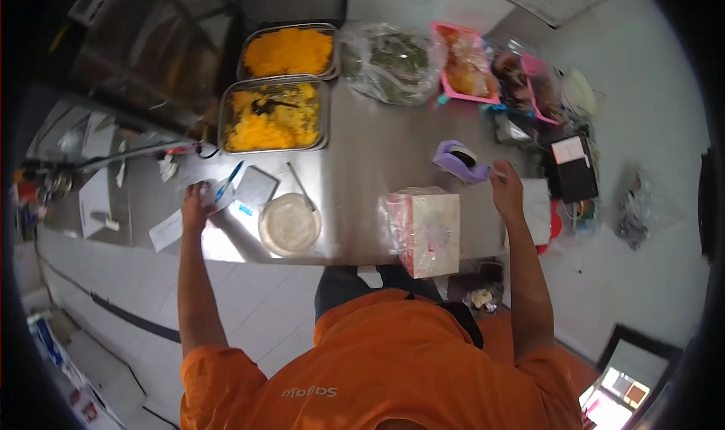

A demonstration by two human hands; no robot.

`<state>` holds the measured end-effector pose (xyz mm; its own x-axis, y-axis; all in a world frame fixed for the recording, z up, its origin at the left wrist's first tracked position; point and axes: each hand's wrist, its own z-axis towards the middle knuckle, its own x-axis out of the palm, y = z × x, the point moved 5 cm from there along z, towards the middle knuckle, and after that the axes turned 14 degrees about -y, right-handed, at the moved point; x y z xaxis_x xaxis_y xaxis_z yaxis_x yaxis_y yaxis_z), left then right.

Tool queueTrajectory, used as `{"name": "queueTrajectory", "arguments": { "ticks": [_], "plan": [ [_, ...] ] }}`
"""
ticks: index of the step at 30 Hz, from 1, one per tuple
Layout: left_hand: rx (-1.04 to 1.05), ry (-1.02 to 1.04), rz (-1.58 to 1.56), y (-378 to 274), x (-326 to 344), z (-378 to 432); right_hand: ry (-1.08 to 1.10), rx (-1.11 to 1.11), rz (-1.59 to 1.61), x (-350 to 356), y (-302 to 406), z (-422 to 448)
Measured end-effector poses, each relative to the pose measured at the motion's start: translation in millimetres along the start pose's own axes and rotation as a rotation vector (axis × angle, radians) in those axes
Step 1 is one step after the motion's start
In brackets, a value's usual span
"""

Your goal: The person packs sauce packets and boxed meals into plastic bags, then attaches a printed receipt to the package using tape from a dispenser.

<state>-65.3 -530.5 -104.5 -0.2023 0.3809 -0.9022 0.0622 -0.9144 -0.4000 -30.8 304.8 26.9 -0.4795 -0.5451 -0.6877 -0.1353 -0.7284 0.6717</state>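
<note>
My right hand (507, 191) is at the cutting end of a purple tape dispenser (461, 162). A short pale strip, seemingly tape, shows at its fingertips. My left hand (195, 206) rests at the left of the steel table (359, 163), its fingers against a small clear, whitish item I cannot make out. Beside that lie a blue pen (229, 180), a dark grey flat square (257, 185) and a small blue-and-white item (245, 209). A plastic-wrapped box (435, 231) sits at the front edge between my hands. Left of it stands a round pale dish (289, 225).
Two metal trays of yellow food, a rear tray (289, 50) and a front tray (274, 118), stand at the back left. Further right are a plastic bag of green leaves (399, 61) and a pink tray (467, 61). A glass-sided case (153, 61) fills the far left.
</note>
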Motion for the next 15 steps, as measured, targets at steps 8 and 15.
{"name": "queueTrajectory", "arguments": {
  "ticks": [8, 15],
  "plan": [
    [0.034, 0.196, 0.524, -32, -13, 31, 0.731, 0.529, -0.377, 39, -53, 80],
    [-0.151, -0.213, 0.672, -20, -158, 29, 1.141, 0.448, -0.004, 74, -65, 76]
  ]
}}
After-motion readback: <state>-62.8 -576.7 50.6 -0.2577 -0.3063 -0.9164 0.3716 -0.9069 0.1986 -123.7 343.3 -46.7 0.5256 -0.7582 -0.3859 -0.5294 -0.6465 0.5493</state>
